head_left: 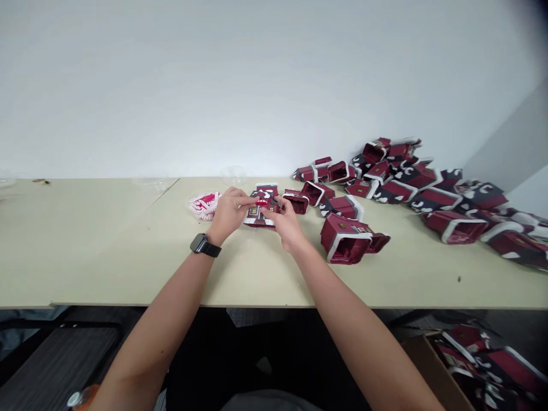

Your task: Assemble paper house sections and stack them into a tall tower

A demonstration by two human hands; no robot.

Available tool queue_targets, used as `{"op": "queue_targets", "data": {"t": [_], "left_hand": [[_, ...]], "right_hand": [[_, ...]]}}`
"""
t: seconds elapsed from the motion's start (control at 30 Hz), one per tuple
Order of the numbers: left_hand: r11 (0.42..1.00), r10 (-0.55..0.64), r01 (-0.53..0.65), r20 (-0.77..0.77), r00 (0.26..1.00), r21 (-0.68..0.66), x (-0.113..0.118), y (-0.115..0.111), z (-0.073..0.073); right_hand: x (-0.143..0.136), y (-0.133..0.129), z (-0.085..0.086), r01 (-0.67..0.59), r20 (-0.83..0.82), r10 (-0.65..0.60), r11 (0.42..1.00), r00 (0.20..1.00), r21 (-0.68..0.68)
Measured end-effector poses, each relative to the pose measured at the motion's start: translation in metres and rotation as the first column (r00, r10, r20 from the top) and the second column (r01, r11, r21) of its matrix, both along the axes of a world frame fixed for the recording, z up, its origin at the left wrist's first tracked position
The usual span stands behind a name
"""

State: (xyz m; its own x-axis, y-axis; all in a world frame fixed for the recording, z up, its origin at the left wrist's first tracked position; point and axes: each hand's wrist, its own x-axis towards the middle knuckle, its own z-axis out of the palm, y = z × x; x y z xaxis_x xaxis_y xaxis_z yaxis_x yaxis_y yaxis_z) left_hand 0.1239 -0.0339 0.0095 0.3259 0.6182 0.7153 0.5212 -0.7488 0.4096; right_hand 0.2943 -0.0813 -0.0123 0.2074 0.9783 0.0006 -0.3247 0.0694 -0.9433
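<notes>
A dark-red toy house (256,220) with white trim and small yellow-green windows lies on the table in front of me. My left hand (231,212), with a black watch on its wrist, is closed in a pinch on a small red-and-white piece (261,201) over the front of the house. From the other side, my right hand (287,222) grips the edge of the house, its thumb pressed near that piece. What the small piece is cannot be made out. Beside my left hand sits a clear bowl (192,210) with red-and-white pieces (208,204) in it.
Several similar houses (346,235) lie to the right, many heaped in a pile (402,171) against the wall. Clear plastic containers (234,174) stand near the back edge. Below the table's right side, a cardboard box (432,365) holds more houses. An orange bottle (83,398) is low left.
</notes>
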Motion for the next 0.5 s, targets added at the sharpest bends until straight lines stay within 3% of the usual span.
{"op": "queue_targets", "data": {"t": [0.5], "left_hand": [[0.985, -0.041, 0.055, -0.086, 0.995, 0.162, -0.0022, 0.0013, 0.0021]], "right_hand": [[0.0014, 0.0046, -0.0021, 0.007, -0.060, 0.000, 0.992, 0.998, 0.126]]}}
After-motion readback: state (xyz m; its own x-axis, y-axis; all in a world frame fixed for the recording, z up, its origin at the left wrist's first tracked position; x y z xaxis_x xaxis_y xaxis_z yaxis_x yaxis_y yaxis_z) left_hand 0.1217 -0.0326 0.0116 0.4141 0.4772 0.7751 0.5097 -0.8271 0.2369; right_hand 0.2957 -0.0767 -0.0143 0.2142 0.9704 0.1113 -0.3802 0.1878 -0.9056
